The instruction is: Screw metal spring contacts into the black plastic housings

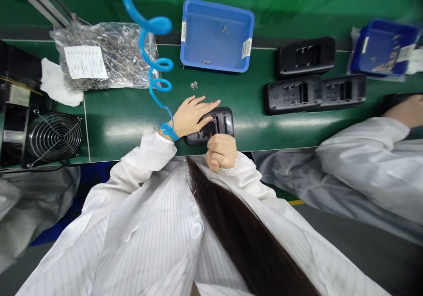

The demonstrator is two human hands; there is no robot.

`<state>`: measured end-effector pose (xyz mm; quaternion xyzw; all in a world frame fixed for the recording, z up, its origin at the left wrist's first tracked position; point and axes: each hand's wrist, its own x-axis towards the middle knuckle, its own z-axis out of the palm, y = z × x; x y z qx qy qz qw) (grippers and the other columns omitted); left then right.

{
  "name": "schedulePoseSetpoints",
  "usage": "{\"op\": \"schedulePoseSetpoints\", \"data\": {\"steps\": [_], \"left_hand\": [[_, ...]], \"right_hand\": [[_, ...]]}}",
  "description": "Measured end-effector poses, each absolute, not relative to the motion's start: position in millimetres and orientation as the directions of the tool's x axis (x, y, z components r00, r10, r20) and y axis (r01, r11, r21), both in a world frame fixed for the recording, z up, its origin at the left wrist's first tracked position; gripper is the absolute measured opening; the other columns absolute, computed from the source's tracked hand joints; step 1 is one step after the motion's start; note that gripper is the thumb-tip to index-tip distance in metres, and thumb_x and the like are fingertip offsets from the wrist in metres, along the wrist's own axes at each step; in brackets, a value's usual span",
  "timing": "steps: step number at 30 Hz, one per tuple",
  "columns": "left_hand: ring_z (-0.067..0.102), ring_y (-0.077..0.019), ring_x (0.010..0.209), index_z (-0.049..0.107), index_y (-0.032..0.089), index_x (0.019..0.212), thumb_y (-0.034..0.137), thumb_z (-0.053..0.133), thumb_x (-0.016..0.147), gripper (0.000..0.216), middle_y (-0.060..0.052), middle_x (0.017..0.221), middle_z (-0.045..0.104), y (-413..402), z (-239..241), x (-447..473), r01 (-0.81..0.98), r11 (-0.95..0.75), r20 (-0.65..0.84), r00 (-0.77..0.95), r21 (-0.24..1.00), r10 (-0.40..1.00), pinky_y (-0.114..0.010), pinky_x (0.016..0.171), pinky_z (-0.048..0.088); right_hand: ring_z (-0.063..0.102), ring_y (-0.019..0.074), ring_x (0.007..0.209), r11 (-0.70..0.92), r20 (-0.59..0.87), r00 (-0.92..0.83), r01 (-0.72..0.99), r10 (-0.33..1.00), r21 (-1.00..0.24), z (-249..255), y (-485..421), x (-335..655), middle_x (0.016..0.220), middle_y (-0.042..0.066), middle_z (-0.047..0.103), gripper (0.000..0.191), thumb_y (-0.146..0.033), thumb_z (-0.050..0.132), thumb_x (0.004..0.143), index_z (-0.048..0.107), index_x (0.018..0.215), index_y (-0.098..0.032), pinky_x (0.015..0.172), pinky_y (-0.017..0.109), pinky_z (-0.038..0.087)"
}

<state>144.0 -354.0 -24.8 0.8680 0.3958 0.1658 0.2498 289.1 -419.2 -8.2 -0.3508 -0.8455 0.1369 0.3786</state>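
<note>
A black plastic device housing [227,119] lies on the green bench in front of me, its battery compartment facing up. My left hand [191,116] rests across its left part, fingers stretched out and the thumb over the compartment. Around that wrist is a blue strap [169,131] with a coiled cord. At the near right edge of the housing my right hand [220,151] is curled closed; whatever its fingers may hold is hidden. A small pile of metal contacts [194,85] lies just beyond my left hand.
Beyond stands a blue tray [216,36] with a few metal pieces. A bag of metal parts [109,53] and a fan [54,136] are at left. More black housings [292,94] and another blue tray [383,49] lie right, near a co-worker's hand [405,111].
</note>
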Motion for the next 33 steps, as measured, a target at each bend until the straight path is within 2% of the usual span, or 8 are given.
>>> {"op": "schedulePoseSetpoints", "data": {"steps": [5, 13, 16, 19, 25, 27, 30, 33], "left_hand": [[0.042, -0.0310, 0.138, 0.036, 0.021, 0.150, 0.039, 0.040, 0.098, 0.056, -0.005, 0.137, 0.060, -355, -26, 144, 0.594, -0.576, 0.083, 0.652, 0.561, 0.753, -0.053, 0.118, 0.023], [0.019, -0.0346, 0.150, 0.032, 0.011, 0.151, 0.039, 0.040, 0.097, 0.062, -0.018, 0.158, 0.029, -376, -4, 151, 0.710, -0.525, 0.154, 0.519, 0.469, 0.841, -0.057, 0.119, 0.023], [0.019, -0.0352, 0.150, 0.025, 0.003, 0.151, 0.048, 0.048, 0.093, 0.077, -0.026, 0.157, 0.027, -404, -4, 156, 0.709, -0.489, 0.201, 0.455, 0.508, 0.868, -0.055, 0.120, 0.028], [0.047, -0.0345, 0.136, 0.041, 0.009, 0.143, 0.046, 0.057, 0.088, 0.069, -0.024, 0.137, 0.054, -438, -21, 151, 0.645, -0.571, 0.143, 0.591, 0.508, 0.794, -0.053, 0.113, 0.043], [0.071, -0.0236, 0.076, 0.060, 0.023, 0.100, 0.014, 0.051, 0.082, 0.022, -0.006, 0.084, 0.069, -476, -21, 96, 0.556, -0.747, 0.398, 0.632, 0.365, 0.665, -0.047, 0.084, 0.064], [0.069, -0.0239, 0.076, 0.056, 0.025, 0.100, 0.024, 0.058, 0.080, 0.020, -0.005, 0.084, 0.066, -460, -2, 78, 0.622, -0.639, 0.404, 0.496, 0.452, 0.768, -0.049, 0.079, 0.064], [0.066, -0.0253, 0.087, 0.052, 0.025, 0.095, 0.036, 0.068, 0.074, 0.029, -0.004, 0.090, 0.062, -386, 33, 62, 0.716, -0.159, 0.268, -0.041, 0.680, 0.963, -0.047, 0.076, 0.060], [0.062, -0.0206, 0.090, 0.049, 0.022, 0.086, 0.043, 0.075, 0.068, 0.038, -0.001, 0.083, 0.059, -269, 56, 58, 0.329, 0.010, 0.148, -0.454, 0.944, 0.878, -0.039, 0.083, 0.054]], "right_hand": [[0.044, 0.0092, 0.052, 0.962, 0.901, -0.360, 0.206, 0.243, -0.178, -21, -428, 288, 0.052, -0.003, 0.039, 0.036, -0.028, 0.044, 0.090, 0.039, 0.054, -0.020, 0.051, 0.022, 0.041], [0.042, 0.0107, 0.047, 0.901, 0.947, -0.211, 0.410, 0.244, -0.141, -14, -428, 286, 0.050, -0.002, 0.032, 0.043, -0.030, 0.033, 0.092, 0.033, 0.050, -0.021, 0.046, 0.025, 0.040], [0.031, 0.0124, 0.042, 0.654, 0.898, 0.077, 0.659, 0.433, -0.372, -2, -424, 311, 0.049, -0.002, 0.023, 0.051, -0.043, 0.015, 0.097, 0.026, 0.051, -0.023, 0.044, 0.029, 0.033], [0.033, 0.0124, 0.046, 0.312, 0.696, 0.262, 0.751, 0.668, -0.582, 14, -411, 340, 0.052, -0.001, 0.031, 0.048, -0.043, 0.025, 0.099, 0.032, 0.056, -0.023, 0.049, 0.029, 0.032], [0.041, 0.0106, 0.048, 0.117, 0.179, -0.069, 0.955, 0.981, -0.274, -3, -402, 356, 0.061, 0.002, 0.055, 0.044, -0.036, 0.032, 0.100, 0.056, 0.068, -0.018, 0.050, 0.028, 0.022], [0.047, 0.0108, 0.050, 0.201, 0.173, -0.168, 0.960, 0.970, -0.197, -22, -408, 351, 0.063, 0.003, 0.059, 0.043, -0.031, 0.033, 0.099, 0.058, 0.067, -0.018, 0.050, 0.029, 0.022], [0.052, 0.0116, 0.051, 0.245, 0.239, -0.202, 0.955, 0.950, -0.167, -39, -410, 342, 0.059, 0.001, 0.058, 0.041, -0.027, 0.037, 0.098, 0.058, 0.065, -0.019, 0.050, 0.028, 0.023], [0.053, 0.0124, 0.048, 0.222, 0.184, -0.188, 0.958, 0.965, -0.182, -39, -400, 334, 0.060, 0.002, 0.061, 0.036, -0.025, 0.039, 0.098, 0.060, 0.069, -0.019, 0.049, 0.029, 0.021]]}}
